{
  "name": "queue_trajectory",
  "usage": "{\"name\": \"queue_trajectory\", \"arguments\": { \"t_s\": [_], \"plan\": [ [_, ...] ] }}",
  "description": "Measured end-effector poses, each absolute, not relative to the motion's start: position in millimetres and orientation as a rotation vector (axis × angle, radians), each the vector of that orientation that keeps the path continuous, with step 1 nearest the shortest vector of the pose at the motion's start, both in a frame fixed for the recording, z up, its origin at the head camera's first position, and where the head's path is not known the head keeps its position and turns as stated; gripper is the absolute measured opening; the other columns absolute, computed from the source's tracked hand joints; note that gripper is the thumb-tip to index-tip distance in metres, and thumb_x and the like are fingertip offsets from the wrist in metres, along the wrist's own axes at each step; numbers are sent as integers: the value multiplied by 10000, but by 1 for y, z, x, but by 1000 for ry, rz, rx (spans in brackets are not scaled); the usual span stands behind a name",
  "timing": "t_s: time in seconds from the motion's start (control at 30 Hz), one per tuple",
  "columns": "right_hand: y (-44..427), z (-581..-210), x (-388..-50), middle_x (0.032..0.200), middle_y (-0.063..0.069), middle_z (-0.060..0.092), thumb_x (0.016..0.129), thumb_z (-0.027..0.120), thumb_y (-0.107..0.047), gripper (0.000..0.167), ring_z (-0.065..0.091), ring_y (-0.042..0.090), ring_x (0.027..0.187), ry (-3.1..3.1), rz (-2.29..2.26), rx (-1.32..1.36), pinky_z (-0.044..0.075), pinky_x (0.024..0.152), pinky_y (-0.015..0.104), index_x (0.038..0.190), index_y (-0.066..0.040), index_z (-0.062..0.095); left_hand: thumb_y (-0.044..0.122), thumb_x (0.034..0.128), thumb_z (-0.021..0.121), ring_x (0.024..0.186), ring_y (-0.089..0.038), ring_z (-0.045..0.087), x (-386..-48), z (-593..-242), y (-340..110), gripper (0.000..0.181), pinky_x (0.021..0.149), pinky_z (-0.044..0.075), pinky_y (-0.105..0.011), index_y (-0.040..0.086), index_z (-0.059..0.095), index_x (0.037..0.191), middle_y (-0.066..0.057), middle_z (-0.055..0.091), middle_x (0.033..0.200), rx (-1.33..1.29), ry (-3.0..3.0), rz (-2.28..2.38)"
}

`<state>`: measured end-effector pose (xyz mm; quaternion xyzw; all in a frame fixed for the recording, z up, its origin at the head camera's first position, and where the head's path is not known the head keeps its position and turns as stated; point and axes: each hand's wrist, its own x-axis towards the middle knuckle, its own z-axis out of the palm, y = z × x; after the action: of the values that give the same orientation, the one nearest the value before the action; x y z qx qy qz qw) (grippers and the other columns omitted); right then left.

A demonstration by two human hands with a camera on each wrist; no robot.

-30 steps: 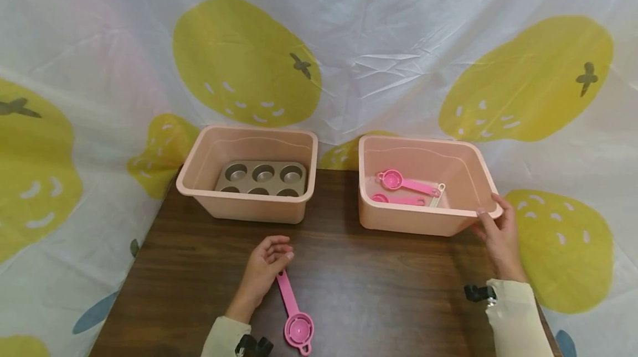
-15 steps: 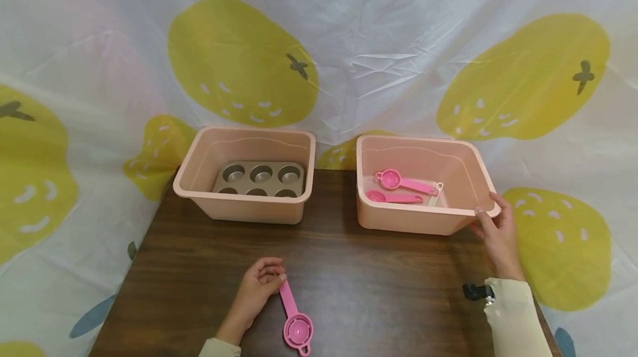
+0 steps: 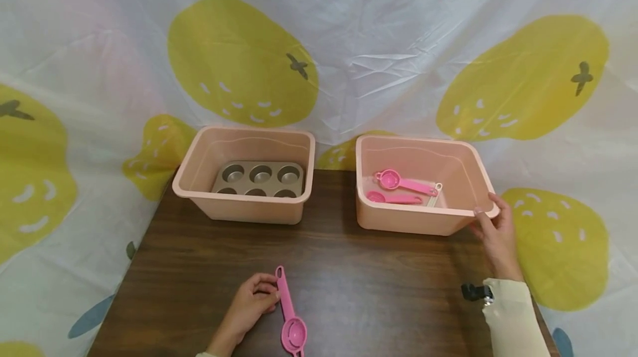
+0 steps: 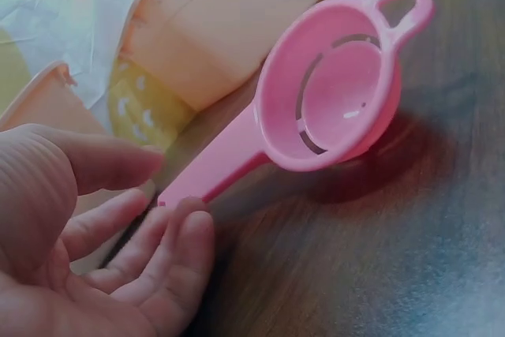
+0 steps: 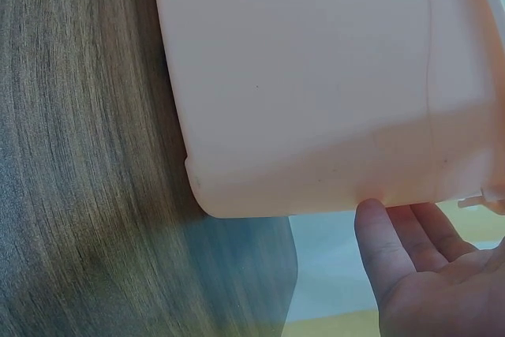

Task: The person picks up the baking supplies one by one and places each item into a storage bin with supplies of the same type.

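Note:
A pink egg separator (image 3: 287, 304) is at the front middle of the table, its slotted bowl nearest me. My left hand (image 3: 249, 303) pinches its handle with thumb and fingertips below the looped end. In the left wrist view, the separator's bowl (image 4: 343, 92) shows above a dark reddish shadow on the wood. My right hand (image 3: 500, 243) grips the front right corner of the right pink bin (image 3: 408, 221). Fingertips (image 5: 371, 215) touch that bin's wall in the right wrist view. Inside it lie two pink spoon-like tools (image 3: 416, 185) and a cream-coloured piece (image 3: 435, 196).
A second pink bin (image 3: 254, 212) stands at the back left, holding a metal muffin pan (image 3: 272, 180). Both bins sit on the dark wooden table (image 3: 359, 285). Behind them hangs a white curtain (image 3: 369, 69) with yellow fruit prints.
My left hand has drawn back toward me along the separator's handle, uncovering its looped end. The separator has turned slightly, its bowl now seen more tilted. My right hand has stayed on the bin.

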<state>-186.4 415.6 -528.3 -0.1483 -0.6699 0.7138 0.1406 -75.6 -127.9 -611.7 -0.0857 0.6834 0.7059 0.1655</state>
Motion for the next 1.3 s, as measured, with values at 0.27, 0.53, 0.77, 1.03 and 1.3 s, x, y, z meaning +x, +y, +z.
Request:
{"name": "queue_trajectory", "arguments": {
  "t_s": [0.27,0.53,0.77,1.03,1.3],
  "plan": [
    [415,-528,-187,1510,4,425,1068,615,-136,598,513,120,1245,-1943,2052,-448,577,772,151,1598,-282,380,86,936,788,890,-194,732,-66,-610,-130,541,734,646,-344,-9,552,1414,-148,705,1117,-157,1861,1940],
    [414,-527,-186,1413,-47,466,1062,626,-131,607,534,98,1197,-1954,2042,-431,582,775,158,1599,-266,379,52,891,822,901,-218,749,-61,-619,-118,691,763,657,-410,68,489,1497,-168,683,1151,-108,1729,1975],
    [416,-528,-187,1464,-16,444,1064,621,-143,609,519,82,1193,-1978,2016,-453,575,778,154,1604,-272,372,-11,861,831,888,-222,750,-58,-623,-107,722,757,660,-386,33,467,1484,-196,650,1201,-127,1733,2036],
    [414,-528,-187,1501,11,427,1070,609,-145,602,513,101,1220,-1965,2022,-450,575,788,154,1606,-267,365,42,838,877,889,-181,729,-59,-618,-102,766,783,633,-321,11,447,1471,-215,604,1269,-169,1751,2076],
    [413,-527,-185,1610,125,343,1078,597,-189,603,503,135,1276,-2023,1979,-455,568,805,135,1616,-273,340,51,818,900,776,-123,712,-64,-618,-94,621,720,637,-309,-33,495,1282,-108,644,1047,-336,1859,2178]
  ]
}}
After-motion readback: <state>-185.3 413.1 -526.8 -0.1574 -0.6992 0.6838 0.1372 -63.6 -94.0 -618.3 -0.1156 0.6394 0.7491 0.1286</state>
